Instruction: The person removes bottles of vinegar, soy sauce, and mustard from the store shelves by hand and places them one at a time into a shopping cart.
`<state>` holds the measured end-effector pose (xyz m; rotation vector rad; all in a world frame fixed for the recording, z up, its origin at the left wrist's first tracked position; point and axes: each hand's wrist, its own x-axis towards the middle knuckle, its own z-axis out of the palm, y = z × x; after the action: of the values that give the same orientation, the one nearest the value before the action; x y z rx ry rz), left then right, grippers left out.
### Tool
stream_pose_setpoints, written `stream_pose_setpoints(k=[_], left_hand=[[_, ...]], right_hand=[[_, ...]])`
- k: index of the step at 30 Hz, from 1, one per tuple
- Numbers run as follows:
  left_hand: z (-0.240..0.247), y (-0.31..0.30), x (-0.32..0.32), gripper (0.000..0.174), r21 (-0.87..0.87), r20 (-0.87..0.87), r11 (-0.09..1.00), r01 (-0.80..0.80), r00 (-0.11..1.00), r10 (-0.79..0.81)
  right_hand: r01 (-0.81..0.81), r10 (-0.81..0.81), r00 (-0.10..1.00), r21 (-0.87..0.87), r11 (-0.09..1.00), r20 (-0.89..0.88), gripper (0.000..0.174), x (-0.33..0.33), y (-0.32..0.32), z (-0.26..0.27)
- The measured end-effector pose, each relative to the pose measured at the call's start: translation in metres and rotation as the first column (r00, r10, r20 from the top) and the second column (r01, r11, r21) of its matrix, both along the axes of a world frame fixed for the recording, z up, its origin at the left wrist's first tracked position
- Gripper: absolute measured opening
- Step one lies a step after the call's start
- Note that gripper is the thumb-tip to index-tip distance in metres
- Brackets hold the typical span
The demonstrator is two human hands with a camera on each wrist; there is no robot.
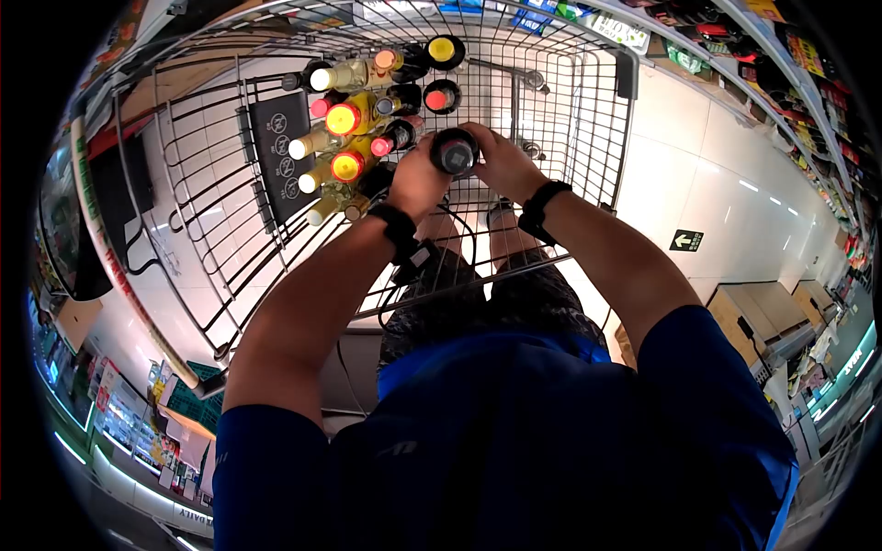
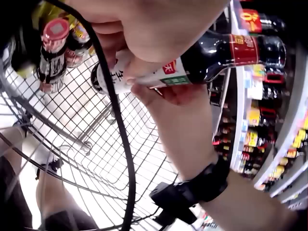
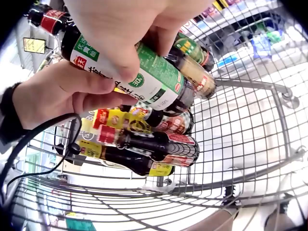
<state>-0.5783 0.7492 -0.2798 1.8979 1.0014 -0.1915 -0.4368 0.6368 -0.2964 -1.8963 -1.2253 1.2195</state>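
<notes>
A dark bottle with a white and green label (image 3: pixel 156 77) is held between both hands above a wire shopping cart. In the head view its dark cap end (image 1: pixel 455 156) points up at the camera. My left hand (image 1: pixel 421 184) grips it from one side, and my right hand (image 1: pixel 505 165) from the other. The left wrist view shows the bottle's red-banded neck (image 2: pixel 244 49) reaching past the fingers. Beside the hands, several bottles stand in the cart, among them one with a yellow cap (image 1: pixel 343 119) and one with a red cap (image 3: pixel 107 134).
The cart's wire wall (image 1: pixel 588 138) surrounds the bottles, with its handle bar (image 1: pixel 119 266) at the left. Shelves of goods (image 1: pixel 790 92) line the right side. A floor sign with an arrow (image 1: pixel 685 241) lies on the tiles.
</notes>
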Motion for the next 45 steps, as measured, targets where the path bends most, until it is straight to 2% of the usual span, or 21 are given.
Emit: stream_pose_setpoints(k=[3,7,9,11,15,18,21,24,26,29,30,31,32,33,34,35,37,38,41,44,45], left_hand=[[-0.038,0.003,0.000,0.041,-0.006,-0.055,1.000,0.007,0.998,-0.007],[-0.069,0.002,0.000,0.043,-0.049,0.056,0.995,-0.083,0.995,0.085],[-0.069,-0.002,0.004,0.046,-0.100,-0.064,0.978,-0.185,0.982,0.179],[-0.107,-0.009,-0.002,0.049,-0.145,0.060,0.962,-0.233,0.968,0.244],[-0.130,-0.021,-0.002,0.049,-0.272,-0.050,0.878,-0.395,0.917,0.397],[-0.162,-0.032,-0.013,0.046,-0.327,0.068,0.830,-0.451,0.865,0.497],[-0.165,-0.035,-0.016,0.043,-0.347,0.037,0.789,-0.508,0.833,0.552],[-0.173,-0.035,-0.016,0.035,-0.448,-0.056,0.699,-0.557,0.798,0.600],[-0.163,-0.033,-0.014,0.030,-0.636,-0.272,0.428,-0.642,0.706,0.654],[-0.129,-0.041,-0.010,0.021,-0.711,-0.221,0.343,-0.614,0.658,0.720],[-0.274,-0.070,-0.075,0.015,-0.686,0.275,0.710,-0.162,0.845,0.459],[-0.272,-0.078,-0.083,0.011,-0.424,0.621,0.905,-0.036,0.716,0.319],[-0.195,-0.060,-0.058,0.014,-0.096,0.291,0.982,0.164,0.948,-0.130],[-0.111,-0.040,-0.031,0.018,0.150,-0.141,0.805,0.574,0.818,-0.557],[-0.080,-0.033,-0.020,0.021,-0.438,-0.067,0.899,0.006,0.997,-0.040],[-0.068,-0.036,-0.020,0.022,-0.682,0.002,0.707,-0.187,0.966,0.257],[0.023,-0.008,0.006,0.022,-0.727,0.009,0.669,-0.156,0.972,0.237],[0.037,-0.001,0.004,0.024,-0.732,0.082,0.672,-0.110,0.966,0.247],[0.137,0.033,0.010,0.024,-0.595,0.282,0.804,0.001,0.937,0.208],[0.244,0.057,0.011,0.022,-0.696,0.274,0.700,-0.160,0.842,0.465],[0.272,0.066,0.011,0.026,-0.633,0.362,0.762,-0.140,0.816,0.451]], right_hand=[[0.029,-0.029,0.999,0.012,1.000,0.038,0.055,-0.001,0.008,-0.024],[0.060,-0.059,0.997,-0.018,0.998,0.047,0.053,-0.006,0.015,-0.060],[0.069,-0.067,0.997,-0.032,0.997,0.049,0.052,-0.007,0.016,-0.071],[0.083,-0.081,0.995,-0.047,0.995,0.051,0.051,-0.007,0.016,-0.084],[0.131,-0.129,0.991,-0.055,0.990,0.044,0.056,-0.010,0.016,-0.100],[0.135,-0.140,0.989,0.093,0.987,0.052,0.048,-0.013,0.018,-0.108],[0.132,-0.135,0.990,0.058,0.990,0.045,0.049,-0.014,0.020,-0.111],[0.146,-0.151,0.984,0.058,0.988,0.098,0.052,-0.018,0.021,-0.111],[0.146,-0.149,0.984,0.042,0.988,0.102,0.054,-0.020,0.020,-0.108],[0.150,-0.156,0.980,0.058,0.987,0.122,0.058,-0.020,0.017,-0.106],[0.150,-0.155,0.979,0.046,0.988,0.131,0.058,-0.019,0.015,-0.100],[0.149,-0.153,0.978,0.038,0.988,0.143,0.059,-0.016,0.012,-0.095],[0.144,-0.146,0.977,0.023,0.989,0.156,0.061,-0.012,0.008,-0.093],[0.183,-0.186,0.975,0.033,0.983,0.123,0.062,-0.008,0.003,-0.082],[0.215,-0.227,0.960,0.088,0.973,0.165,0.060,-0.005,-0.001,-0.075],[0.240,-0.254,0.951,0.096,0.966,0.175,0.059,0.001,-0.003,-0.059],[0.310,-0.330,0.934,0.148,0.939,0.137,0.050,0.013,-0.004,-0.014],[0.345,-0.382,0.918,0.259,0.902,0.108,0.043,0.019,-0.004,0.006],[0.454,-0.477,0.878,0.363,0.814,-0.029,0.023,0.037,0.003,0.113],[0.463,-0.475,0.871,0.527,0.713,-0.124,0.015,0.054,0.016,0.210],[0.425,-0.457,0.884,0.569,0.703,-0.096,0.013,0.061,0.022,0.245]])
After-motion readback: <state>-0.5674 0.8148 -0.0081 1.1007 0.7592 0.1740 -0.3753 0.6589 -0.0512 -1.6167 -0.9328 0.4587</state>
